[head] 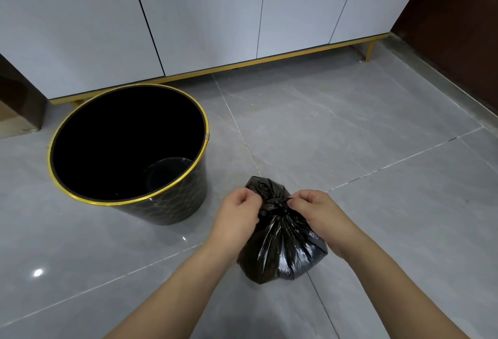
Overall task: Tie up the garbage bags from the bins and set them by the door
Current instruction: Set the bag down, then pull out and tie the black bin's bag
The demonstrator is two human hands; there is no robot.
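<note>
Left hand (238,210) fingers (246,195) and right hand (314,208) fingers (301,199) both clenched on twisted plastic at the knot (277,205) of the black garbage bag (283,249), one each side, lower centre of frame. Bag sits on grey tiled floor (377,150), just right of the black gold-rimmed bin (129,144), which stands upright with no liner at centre left. White cabinet doors (202,15) across the top, dark brown door (458,28) upper right, well apart from the bag
</note>
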